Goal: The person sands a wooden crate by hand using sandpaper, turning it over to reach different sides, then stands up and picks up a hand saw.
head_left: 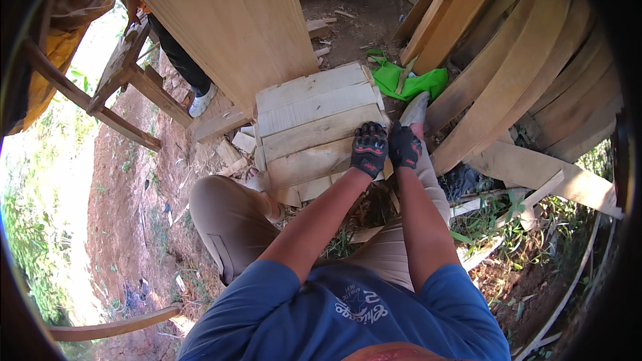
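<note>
Several pale boards lie side by side as a block-like wooden panel in front of me. My left hand, in a black glove with red marks, rests at the panel's right end with its fingers bent. Close beside it, my right hand, gloved alike, is just off that end, fingers curled and partly hidden. Whatever either hand grips is too small or covered to make out. The two hands are almost touching.
A tall smooth wooden panel leans behind the boards. Long planks stand at the right, near a green bag. At the left are a wooden frame and a person's shoe. Wood scraps litter the dirt ground.
</note>
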Demonstrator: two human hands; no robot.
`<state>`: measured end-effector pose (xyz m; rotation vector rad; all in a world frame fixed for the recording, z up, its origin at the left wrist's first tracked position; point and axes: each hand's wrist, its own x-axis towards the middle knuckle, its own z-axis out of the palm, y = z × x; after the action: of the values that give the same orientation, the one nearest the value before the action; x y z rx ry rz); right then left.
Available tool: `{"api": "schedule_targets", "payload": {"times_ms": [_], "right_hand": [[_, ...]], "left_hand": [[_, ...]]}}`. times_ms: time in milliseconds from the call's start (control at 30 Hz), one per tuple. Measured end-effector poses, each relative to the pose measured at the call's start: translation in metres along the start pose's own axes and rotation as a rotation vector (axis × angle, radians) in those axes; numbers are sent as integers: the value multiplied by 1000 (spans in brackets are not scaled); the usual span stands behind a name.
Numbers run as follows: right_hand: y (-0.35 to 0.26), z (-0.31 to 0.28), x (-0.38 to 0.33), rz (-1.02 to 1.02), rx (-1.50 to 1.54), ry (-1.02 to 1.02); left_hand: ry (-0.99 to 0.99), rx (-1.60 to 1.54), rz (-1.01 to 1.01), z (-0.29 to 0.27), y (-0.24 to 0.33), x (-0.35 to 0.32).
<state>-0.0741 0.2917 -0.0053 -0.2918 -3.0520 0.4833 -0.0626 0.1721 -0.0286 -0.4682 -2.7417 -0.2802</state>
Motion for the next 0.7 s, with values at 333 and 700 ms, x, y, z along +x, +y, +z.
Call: {"api": "schedule_targets", "payload": {"times_ms": [333,700], "right_hand": [[6,0,9,193,138,-56],[5,-10,2,274,192,-3]], "left_hand": [[218,127,110,-4,23,-55],[345,141,-90,-86,-71,9]]}}
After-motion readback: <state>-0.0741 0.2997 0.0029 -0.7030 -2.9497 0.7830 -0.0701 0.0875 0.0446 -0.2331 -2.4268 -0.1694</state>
